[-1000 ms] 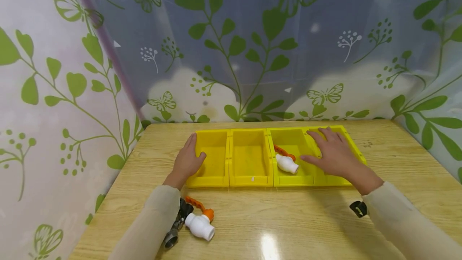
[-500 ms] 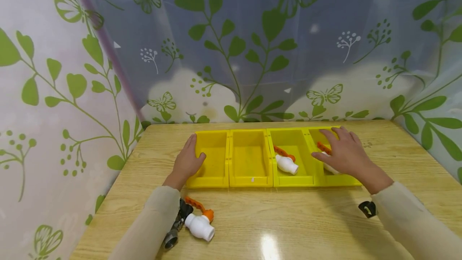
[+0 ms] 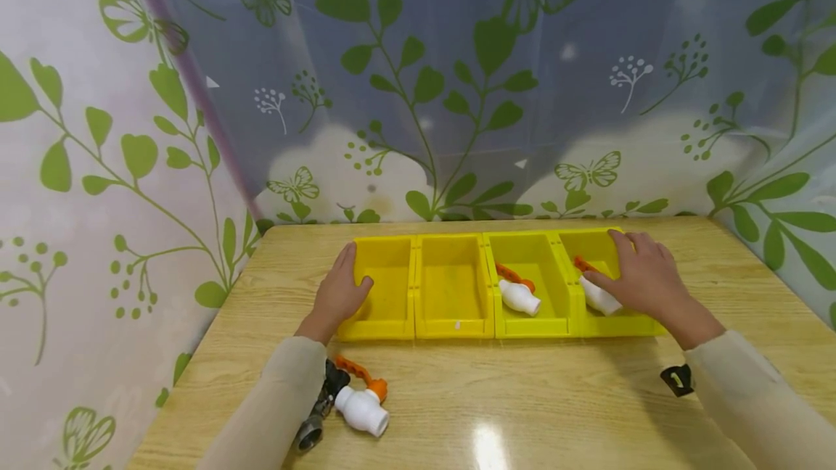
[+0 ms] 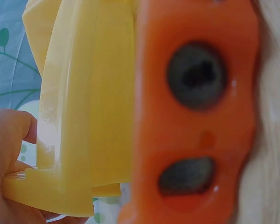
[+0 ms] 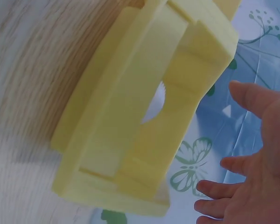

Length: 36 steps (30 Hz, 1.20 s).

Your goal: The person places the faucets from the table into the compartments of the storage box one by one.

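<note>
My left hand [image 3: 337,292] grips the left side wall of the leftmost yellow bin [image 3: 385,328], thumb on the inner side. In the left wrist view an orange handle with holes [image 4: 196,135] looms in front of the bin. My right hand [image 3: 648,274] hovers over the right side of the rightmost yellow bin [image 3: 620,326], fingers spread and holding nothing; the right wrist view shows it apart from the wall. In that bin lies a white ball valve [image 3: 599,298] with an orange handle, partly behind the thumb. The bin to its left holds a similar ball valve [image 3: 520,297].
Another white ball valve [image 3: 361,410] with an orange handle lies on the wooden table [image 3: 496,390], beside dark metal fittings [image 3: 310,432] partly hidden by the left sleeve. A second-from-left bin [image 3: 453,328] stands in the row. A patterned curtain [image 3: 418,93] hangs behind.
My right hand has moved right across the rightmost bin, bringing the ball valve inside it into sight. My left hand has stayed at the leftmost bin.
</note>
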{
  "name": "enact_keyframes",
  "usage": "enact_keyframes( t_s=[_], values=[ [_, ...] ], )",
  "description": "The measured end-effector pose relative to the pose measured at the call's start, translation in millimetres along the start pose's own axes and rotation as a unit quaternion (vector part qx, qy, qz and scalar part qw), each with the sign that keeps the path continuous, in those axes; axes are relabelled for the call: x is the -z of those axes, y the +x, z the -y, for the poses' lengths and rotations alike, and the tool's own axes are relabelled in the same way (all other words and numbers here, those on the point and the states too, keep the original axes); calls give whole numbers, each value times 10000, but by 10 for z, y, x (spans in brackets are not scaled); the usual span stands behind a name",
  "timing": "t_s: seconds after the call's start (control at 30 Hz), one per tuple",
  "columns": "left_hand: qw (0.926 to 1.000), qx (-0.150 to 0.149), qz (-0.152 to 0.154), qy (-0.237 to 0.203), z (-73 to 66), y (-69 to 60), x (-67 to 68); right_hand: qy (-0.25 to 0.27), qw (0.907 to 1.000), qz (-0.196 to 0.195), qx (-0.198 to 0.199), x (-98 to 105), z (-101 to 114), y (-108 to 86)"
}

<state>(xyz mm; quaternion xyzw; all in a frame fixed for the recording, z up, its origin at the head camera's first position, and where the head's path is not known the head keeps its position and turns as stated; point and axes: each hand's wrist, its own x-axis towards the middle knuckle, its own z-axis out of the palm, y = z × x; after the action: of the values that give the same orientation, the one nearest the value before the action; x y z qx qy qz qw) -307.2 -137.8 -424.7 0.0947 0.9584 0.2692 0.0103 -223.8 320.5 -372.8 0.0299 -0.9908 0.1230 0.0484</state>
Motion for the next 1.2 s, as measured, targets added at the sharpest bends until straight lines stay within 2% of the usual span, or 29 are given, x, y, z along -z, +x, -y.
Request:
enact_keyframes(
  t_s=[0.17, 0.7, 1.03, 1.2],
  values=[
    [10000, -19, 10, -10, -15, -17, 10, -22, 9997, 132, -206, 0, -110, 5],
    [10000, -32, 3, -41, -18, -25, 18, 410, 9955, 474, -714, -82, -342, -5],
    [10000, -40, -8, -1, -2, -11, 2, 913, 9905, 642, -805, -218, -468, 8],
    [10000, -31, 15, 5, -7, -13, 4, 1012, 9893, 590, -875, -263, -500, 15]
  ],
)
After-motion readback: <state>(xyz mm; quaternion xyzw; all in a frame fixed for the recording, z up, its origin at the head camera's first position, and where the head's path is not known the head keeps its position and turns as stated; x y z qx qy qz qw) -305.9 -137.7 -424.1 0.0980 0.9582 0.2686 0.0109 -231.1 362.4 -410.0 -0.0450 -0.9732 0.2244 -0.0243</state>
